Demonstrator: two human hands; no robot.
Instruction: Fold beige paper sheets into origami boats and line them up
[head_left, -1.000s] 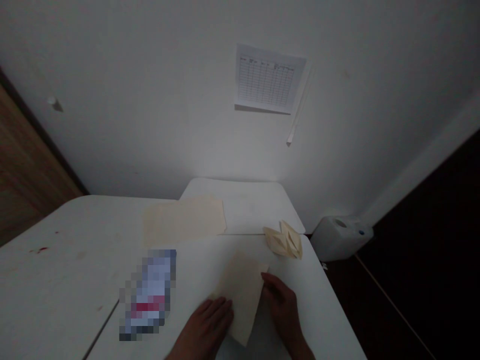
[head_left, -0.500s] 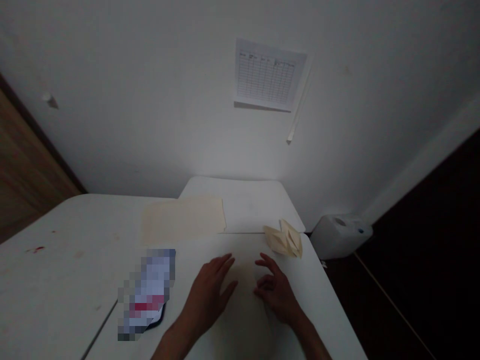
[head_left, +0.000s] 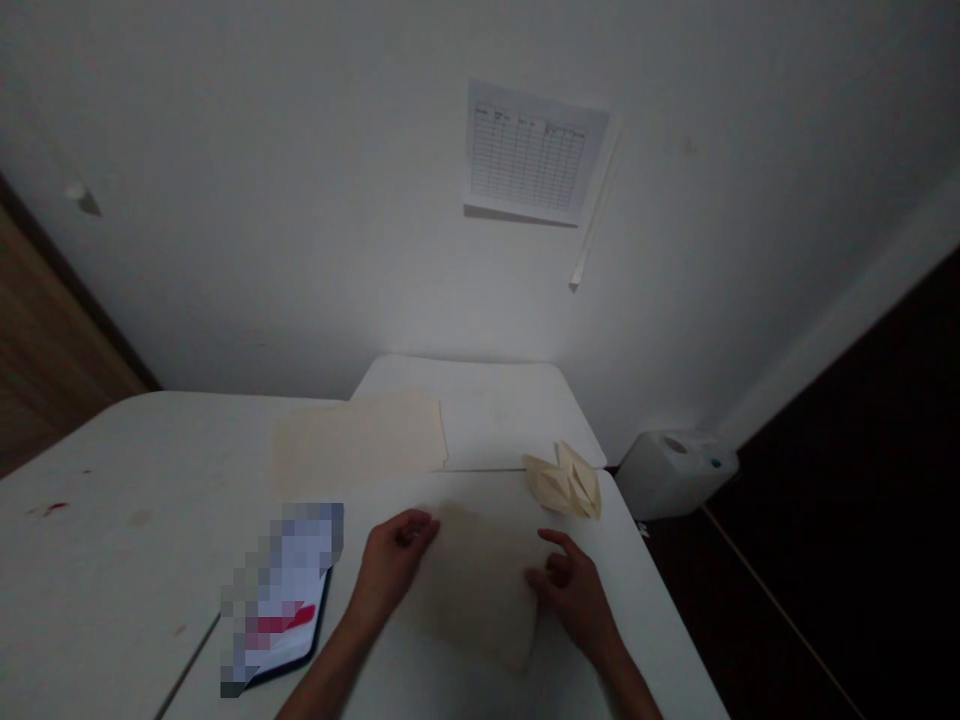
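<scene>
A cream sheet of paper (head_left: 476, 590) lies flat on the white table (head_left: 112, 500), directly in front of me. My left hand (head_left: 394, 565) is at the sheet's upper left edge, its fingers curled together; I cannot tell whether they pinch the paper. My right hand (head_left: 574, 595) rests against the right edge with its fingers apart, holding nothing. Beyond that hand sits a folded cream paper model (head_left: 562, 480). A larger flat cream sheet (head_left: 356, 440) lies farther back. Left of my left hand is a pixelated phone or tablet (head_left: 277, 600) with a dark edge.
A second white table (head_left: 480, 410) adjoins the far end. A white plastic container (head_left: 675, 475) stands on the dark floor at right. A printed grid sheet (head_left: 529, 150) is fixed to the wall. Small red marks (head_left: 52, 508) stain the table's left side.
Both hands have come down from spread positions to the sheet's edges. The sheet now shows as a wider, flatter piece than a second ago, and the view has shifted slightly.
</scene>
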